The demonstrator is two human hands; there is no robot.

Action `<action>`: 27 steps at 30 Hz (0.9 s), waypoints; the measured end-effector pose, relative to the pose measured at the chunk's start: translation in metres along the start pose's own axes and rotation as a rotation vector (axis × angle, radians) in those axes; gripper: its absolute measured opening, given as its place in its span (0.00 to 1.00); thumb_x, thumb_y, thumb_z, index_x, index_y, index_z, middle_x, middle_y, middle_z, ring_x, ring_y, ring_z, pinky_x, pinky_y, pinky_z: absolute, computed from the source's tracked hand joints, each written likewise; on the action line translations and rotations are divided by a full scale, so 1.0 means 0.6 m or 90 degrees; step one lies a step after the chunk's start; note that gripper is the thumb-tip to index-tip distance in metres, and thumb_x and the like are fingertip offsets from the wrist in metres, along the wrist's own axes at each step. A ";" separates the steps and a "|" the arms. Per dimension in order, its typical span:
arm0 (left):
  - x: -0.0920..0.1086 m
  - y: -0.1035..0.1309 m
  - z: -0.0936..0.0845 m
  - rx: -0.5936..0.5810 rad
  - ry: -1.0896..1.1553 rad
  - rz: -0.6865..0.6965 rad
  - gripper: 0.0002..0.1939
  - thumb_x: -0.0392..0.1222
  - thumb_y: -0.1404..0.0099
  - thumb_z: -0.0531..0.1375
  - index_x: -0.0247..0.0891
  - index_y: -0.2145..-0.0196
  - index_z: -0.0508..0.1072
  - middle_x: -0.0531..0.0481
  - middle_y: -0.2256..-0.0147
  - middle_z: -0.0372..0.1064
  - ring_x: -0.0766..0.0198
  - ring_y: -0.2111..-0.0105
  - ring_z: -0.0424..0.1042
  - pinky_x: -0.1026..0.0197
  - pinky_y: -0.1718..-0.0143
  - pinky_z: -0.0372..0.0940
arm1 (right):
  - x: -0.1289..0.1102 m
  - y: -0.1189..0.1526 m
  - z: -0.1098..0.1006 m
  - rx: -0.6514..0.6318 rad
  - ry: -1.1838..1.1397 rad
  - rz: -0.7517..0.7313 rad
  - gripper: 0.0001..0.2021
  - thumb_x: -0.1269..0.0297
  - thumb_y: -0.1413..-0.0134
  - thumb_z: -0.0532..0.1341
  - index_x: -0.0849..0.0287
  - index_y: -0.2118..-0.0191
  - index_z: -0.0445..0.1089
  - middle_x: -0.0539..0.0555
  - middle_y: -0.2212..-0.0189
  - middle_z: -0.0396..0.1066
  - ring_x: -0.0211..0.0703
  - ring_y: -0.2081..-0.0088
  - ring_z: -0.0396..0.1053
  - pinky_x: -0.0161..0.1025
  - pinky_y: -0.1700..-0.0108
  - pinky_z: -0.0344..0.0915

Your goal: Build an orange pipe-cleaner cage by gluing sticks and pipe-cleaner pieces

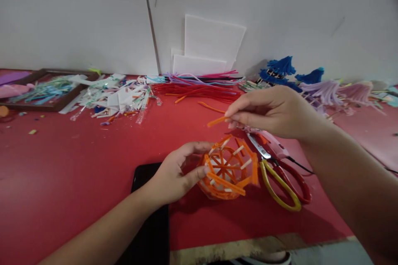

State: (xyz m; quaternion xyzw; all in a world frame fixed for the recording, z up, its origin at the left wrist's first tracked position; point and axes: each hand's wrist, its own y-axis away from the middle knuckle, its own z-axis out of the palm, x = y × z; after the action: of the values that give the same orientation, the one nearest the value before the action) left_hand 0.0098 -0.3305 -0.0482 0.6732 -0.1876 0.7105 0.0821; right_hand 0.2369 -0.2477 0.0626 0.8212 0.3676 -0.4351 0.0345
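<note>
My left hand (183,169) grips the left side of a small round basket (222,167) made of orange pipe cleaners, its thumb on the near rim. Pale short sticks show between the orange strips, and spokes cross its bottom. Above the basket, my right hand (264,112) pinches a short orange pipe cleaner piece (217,121) between thumb and fingertips; that piece is apart from the basket. Scissors (281,174) with one yellow and one red handle lie right of the basket. Partly under my right hand is a pink tool with a black cord (276,147), probably a glue gun.
A black phone-like slab (149,223) lies beneath my left forearm. Red pipe cleaners (192,91) are bundled at the back before white sheets (211,41) leaning on the wall. Scraps (121,95) and a brown frame (46,107) sit left; blue tassel-like pieces (281,66) sit right.
</note>
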 end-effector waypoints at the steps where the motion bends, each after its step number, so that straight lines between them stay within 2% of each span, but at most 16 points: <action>1: 0.000 0.000 -0.001 -0.003 -0.006 0.001 0.18 0.44 0.37 0.66 0.38 0.50 0.73 0.39 0.47 0.74 0.54 0.47 0.74 0.52 0.43 0.67 | 0.001 0.001 -0.001 -0.005 0.015 -0.007 0.04 0.66 0.44 0.63 0.52 0.66 0.76 0.50 0.72 0.78 0.40 0.70 0.76 0.37 0.69 0.72; 6: 0.007 0.002 0.000 -0.004 -0.032 0.022 0.18 0.42 0.36 0.66 0.39 0.49 0.73 0.40 0.46 0.74 0.54 0.46 0.73 0.51 0.41 0.66 | 0.004 0.002 0.005 0.004 0.035 -0.012 0.06 0.67 0.40 0.59 0.55 0.66 0.74 0.50 0.71 0.77 0.39 0.68 0.74 0.37 0.64 0.71; 10: 0.010 0.005 0.003 -0.005 -0.022 0.039 0.17 0.41 0.36 0.65 0.41 0.49 0.72 0.42 0.47 0.74 0.57 0.46 0.73 0.55 0.42 0.67 | 0.001 0.004 0.021 0.014 0.050 -0.095 0.06 0.68 0.42 0.61 0.56 0.68 0.74 0.51 0.64 0.76 0.39 0.61 0.73 0.37 0.57 0.69; 15: 0.009 0.005 0.004 -0.024 -0.023 0.015 0.18 0.41 0.34 0.64 0.41 0.47 0.70 0.42 0.45 0.72 0.57 0.44 0.72 0.56 0.43 0.67 | -0.003 0.014 0.035 -0.025 0.047 -0.103 0.06 0.69 0.42 0.62 0.56 0.67 0.76 0.53 0.63 0.72 0.38 0.62 0.72 0.35 0.59 0.68; 20: 0.007 0.004 0.002 -0.026 -0.029 0.021 0.18 0.42 0.34 0.64 0.41 0.46 0.70 0.41 0.44 0.71 0.57 0.44 0.72 0.57 0.43 0.67 | -0.008 0.024 0.042 -0.029 0.081 -0.113 0.06 0.72 0.42 0.62 0.56 0.66 0.77 0.52 0.64 0.72 0.37 0.63 0.72 0.34 0.58 0.68; 27: 0.005 0.004 0.004 -0.022 -0.005 0.020 0.17 0.44 0.33 0.63 0.40 0.47 0.71 0.41 0.45 0.72 0.54 0.45 0.72 0.53 0.42 0.66 | -0.018 0.034 0.044 -0.016 0.183 -0.169 0.08 0.73 0.42 0.60 0.57 0.64 0.76 0.54 0.63 0.71 0.42 0.58 0.71 0.40 0.56 0.68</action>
State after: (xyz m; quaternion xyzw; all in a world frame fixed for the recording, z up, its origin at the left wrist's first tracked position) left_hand 0.0109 -0.3339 -0.0456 0.6713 -0.2107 0.7059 0.0816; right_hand 0.2276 -0.2789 0.0490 0.8188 0.4791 -0.3095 -0.0654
